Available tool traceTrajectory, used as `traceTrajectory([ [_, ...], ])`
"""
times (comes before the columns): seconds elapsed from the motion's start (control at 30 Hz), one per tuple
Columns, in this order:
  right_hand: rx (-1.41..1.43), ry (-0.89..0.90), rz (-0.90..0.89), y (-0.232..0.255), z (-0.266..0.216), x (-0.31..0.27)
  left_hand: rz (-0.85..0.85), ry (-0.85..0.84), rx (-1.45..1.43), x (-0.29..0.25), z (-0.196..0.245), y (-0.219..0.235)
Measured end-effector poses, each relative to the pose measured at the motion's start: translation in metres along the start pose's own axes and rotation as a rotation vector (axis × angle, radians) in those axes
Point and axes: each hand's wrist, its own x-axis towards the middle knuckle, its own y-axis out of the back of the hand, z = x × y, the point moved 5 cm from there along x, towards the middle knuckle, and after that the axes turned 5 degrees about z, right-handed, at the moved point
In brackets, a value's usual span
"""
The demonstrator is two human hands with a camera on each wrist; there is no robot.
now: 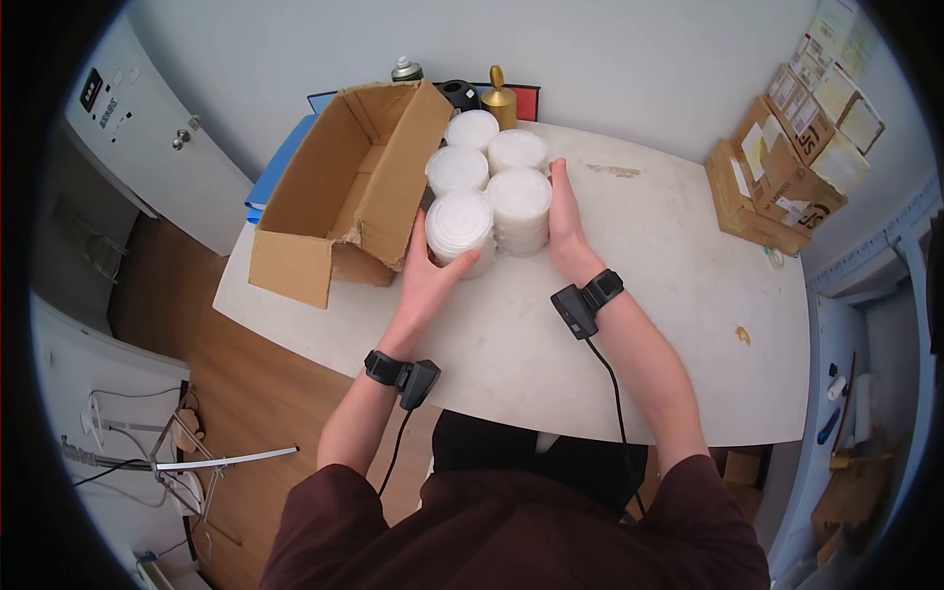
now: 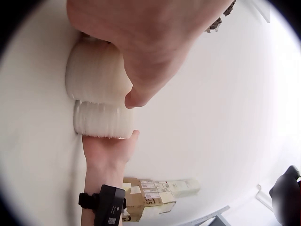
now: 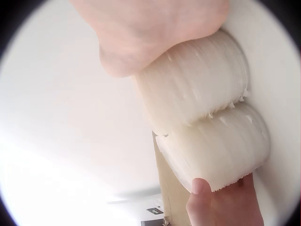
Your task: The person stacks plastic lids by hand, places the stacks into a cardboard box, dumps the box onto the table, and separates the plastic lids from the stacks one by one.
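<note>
Several round stacks of thin, translucent white plastic lids stand close together on the table, right of an open cardboard box point(image 1: 324, 197). My left hand point(image 1: 425, 280) holds the near left stack of lids point(image 1: 460, 224), fingers along its box side and thumb across its front. Against the outer side of the near right stack of lids point(image 1: 521, 206) rests my right hand point(image 1: 565, 221), fingers straight and pointing away from me. The two near stacks stand side by side between my hands, and the right wrist view shows their ridged sides point(image 3: 202, 75) with small tabs.
Behind the stacks are a gold bottle point(image 1: 499, 103), a black object point(image 1: 458, 94) and a spray can point(image 1: 406, 69). Blue folders point(image 1: 280, 167) lie beyond the box. Taped cartons point(image 1: 777, 177) are piled at the table's right end. Cables hang from both wrist cameras.
</note>
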Motion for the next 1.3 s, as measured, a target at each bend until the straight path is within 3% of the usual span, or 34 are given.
traceTrajectory([
  [0.1, -0.024, 0.032, -0.038, 0.009, 0.001, -0.012, 0.010, 0.000, 0.053, -0.013, -0.009, 0.010],
  [0.17, -0.171, 0.192, -0.006, 0.016, -0.009, -0.036, 0.026, 0.046, 0.065, -0.036, -0.002, 0.015],
  [0.2, -0.173, 0.191, -0.007, 0.019, -0.006, -0.046, 0.045, 0.093, 0.083, -0.050, 0.003, 0.019],
  [0.27, -0.510, 0.441, -0.158, 0.014, -0.010, -0.063, 0.051, 0.106, 0.043, -0.076, 0.011, 0.022],
  [0.5, -0.693, 0.418, -0.076, 0.006, -0.007, -0.066, 0.073, 0.057, 0.007, -0.154, -0.006, 0.013],
  [0.7, -0.799, 0.371, -0.024, 0.019, -0.015, -0.088, 0.068, -0.031, 0.139, -0.161, -0.006, 0.013],
  [0.8, -0.822, 0.369, -0.037, 0.047, -0.021, -0.120, -0.005, -0.115, 0.251, -0.166, 0.000, 0.011],
  [0.9, -0.783, 0.353, -0.057, 0.075, -0.018, -0.171, -0.058, -0.093, 0.279, -0.174, 0.005, -0.001],
  [1.13, -0.645, 0.347, -0.039, 0.087, -0.018, -0.216, -0.301, -0.162, 0.423, -0.173, 0.020, -0.075],
  [1.2, -0.572, 0.355, -0.009, 0.094, -0.011, -0.208, -0.318, -0.007, 0.088, -0.162, 0.009, -0.082],
  [1.23, -0.514, 0.345, 0.004, 0.097, -0.007, -0.206, -0.335, -0.016, 0.098, -0.157, 0.016, -0.083],
  [1.3, -0.398, 0.333, 0.007, 0.101, -0.001, -0.195, -0.311, 0.251, -0.242, -0.142, 0.023, -0.086],
])
